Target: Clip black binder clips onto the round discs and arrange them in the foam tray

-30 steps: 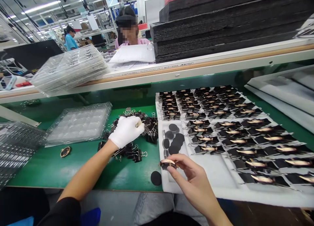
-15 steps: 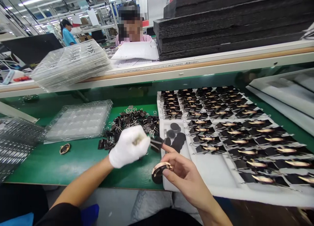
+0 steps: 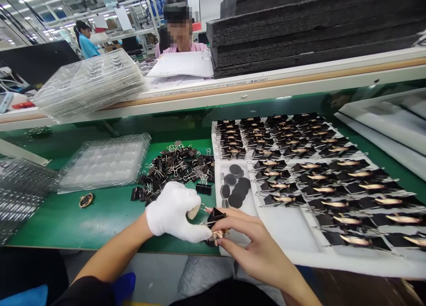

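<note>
My left hand (image 3: 175,213), in a white glove, has its thumb and fingers closed at the wire handles of a black binder clip (image 3: 217,214). Bare-skinned, my right hand (image 3: 249,237) grips a round gold-rimmed piece (image 3: 219,235) with black on it, just below the clip. The clip's black body is against or right over the gold rim; fingers hide where its jaws sit. Behind my left hand lies a heap of black binder clips (image 3: 179,164), and one separate clip (image 3: 203,189) rests at its right. Dark round discs (image 3: 240,193) lie in a white foam tray (image 3: 282,226) nearby.
Rows of clipped gold-rimmed pieces (image 3: 346,175) fill much of the foam tray. Another gold-rimmed piece (image 3: 86,200) lies left on the green table (image 3: 109,221). Clear plastic trays (image 3: 103,162) stand beyond it. Black foam sheets (image 3: 299,35) are stacked on the shelf; a person (image 3: 181,46) sits behind.
My left hand has brought the binder clip down and toward me, to the gold-rimmed piece in my right hand. My right index finger has drawn in around the clip.
</note>
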Demonstrator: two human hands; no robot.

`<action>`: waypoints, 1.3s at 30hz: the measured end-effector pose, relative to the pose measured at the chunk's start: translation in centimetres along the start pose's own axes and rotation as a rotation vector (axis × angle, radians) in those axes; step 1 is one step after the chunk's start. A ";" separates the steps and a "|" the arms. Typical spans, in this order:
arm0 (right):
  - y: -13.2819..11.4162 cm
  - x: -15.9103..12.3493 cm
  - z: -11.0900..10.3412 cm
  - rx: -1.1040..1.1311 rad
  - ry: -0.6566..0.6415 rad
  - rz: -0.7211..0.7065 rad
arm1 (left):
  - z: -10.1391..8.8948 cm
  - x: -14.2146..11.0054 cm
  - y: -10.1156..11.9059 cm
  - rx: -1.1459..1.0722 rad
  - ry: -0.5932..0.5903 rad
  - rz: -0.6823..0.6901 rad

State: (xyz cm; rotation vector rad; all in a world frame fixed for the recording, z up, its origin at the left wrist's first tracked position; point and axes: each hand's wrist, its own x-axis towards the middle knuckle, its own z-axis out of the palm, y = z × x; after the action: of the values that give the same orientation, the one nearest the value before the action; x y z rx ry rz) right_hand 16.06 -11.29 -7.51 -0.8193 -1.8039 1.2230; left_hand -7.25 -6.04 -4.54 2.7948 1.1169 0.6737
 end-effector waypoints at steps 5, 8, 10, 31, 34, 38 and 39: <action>-0.1 0.1 -0.5 -0.048 -0.070 -0.043 | -0.4 -0.5 -0.3 -0.264 -0.305 -0.128; -0.4 0.2 -0.6 -0.080 -0.106 -0.099 | -0.4 -0.6 -0.4 -0.326 -0.439 -0.168; -0.4 0.2 -0.5 -0.101 -0.085 -0.121 | -0.3 -0.6 -0.2 -0.242 -0.408 -0.131; 1.5 1.0 -0.5 0.606 0.559 0.295 | 0.9 -0.3 -0.1 -0.510 -0.290 -0.229; 1.3 1.1 -0.6 0.552 0.491 0.313 | 1.1 -0.3 0.0 -0.554 -0.315 -0.233; 0.8 1.0 -0.8 0.478 0.416 0.310 | 1.1 -0.4 -0.1 -0.603 -0.367 -0.219; 0.8 0.9 -0.8 0.466 0.411 0.314 | 1.2 -0.4 -0.1 -0.605 -0.372 -0.212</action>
State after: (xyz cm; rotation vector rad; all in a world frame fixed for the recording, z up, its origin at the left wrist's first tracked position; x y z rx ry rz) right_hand 16.36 -9.89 -7.88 -1.0099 -1.0321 1.4698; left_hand -7.07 -6.15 -5.75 2.1370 0.9223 0.3639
